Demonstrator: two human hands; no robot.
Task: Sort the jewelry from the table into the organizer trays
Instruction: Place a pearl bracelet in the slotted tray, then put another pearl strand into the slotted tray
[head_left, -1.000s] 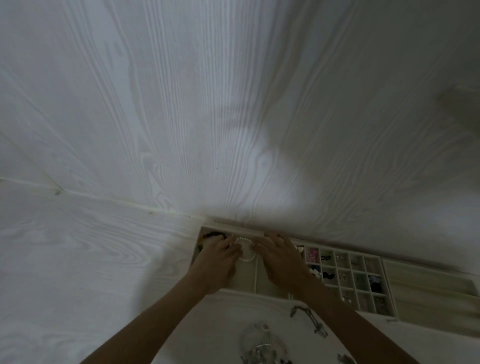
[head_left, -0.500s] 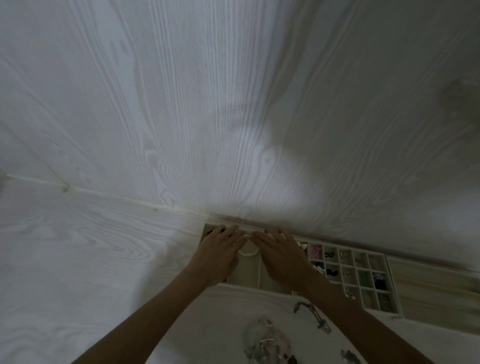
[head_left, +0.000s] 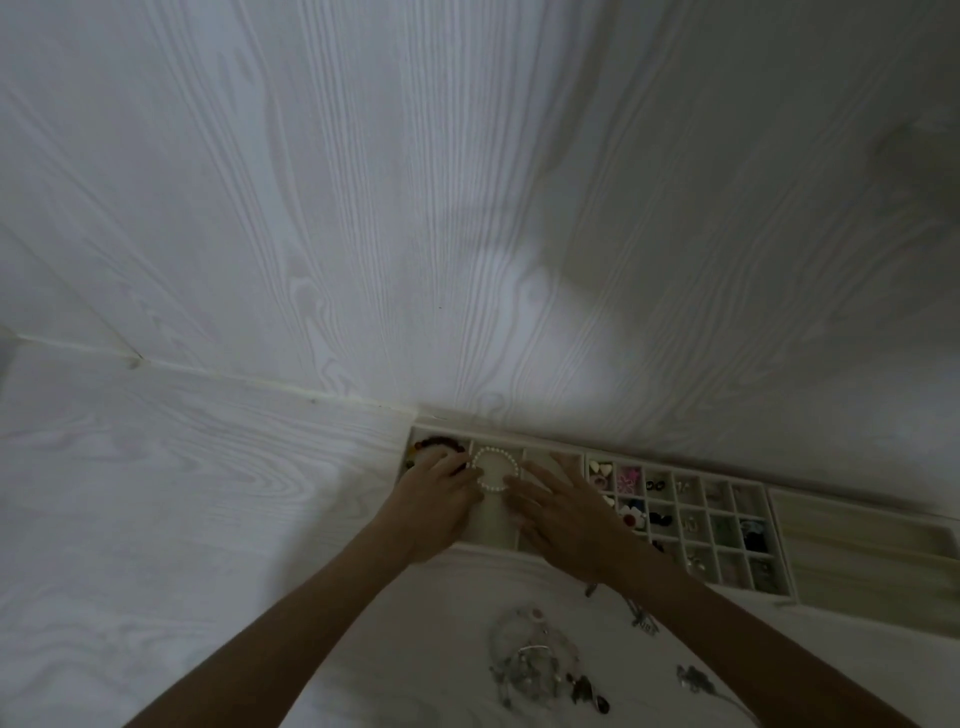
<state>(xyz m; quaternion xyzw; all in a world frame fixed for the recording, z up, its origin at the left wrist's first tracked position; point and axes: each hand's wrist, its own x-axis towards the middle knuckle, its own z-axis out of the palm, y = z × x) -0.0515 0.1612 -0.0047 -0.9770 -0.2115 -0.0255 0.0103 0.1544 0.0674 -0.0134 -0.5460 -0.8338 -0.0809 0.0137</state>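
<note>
Where the bench (head_left: 156, 519) lies nearest the camera, a loose jewelry pile (head_left: 535, 665) sits between the two forearms, with a smaller piece (head_left: 693, 678) to its right. Beyond it, the left hand (head_left: 434, 501) and right hand (head_left: 563, 512) lie over the long-slot tray (head_left: 496, 527), fingers fairly straight and spread, fingertips touching a bead bracelet (head_left: 494, 468) from either side. The bracelet lies flat as an open ring in the middle slot; half a second ago both hands reached further up and covered most of it, and now they sit lower, so nearly the whole ring shows. A dark bracelet (head_left: 439, 444) lies in the slot to the left. To the right, the grid tray (head_left: 727, 525) holds small pieces in its cells, and a third tray (head_left: 862, 551) stands beside it. All three trays back onto the wall (head_left: 467, 208).
</note>
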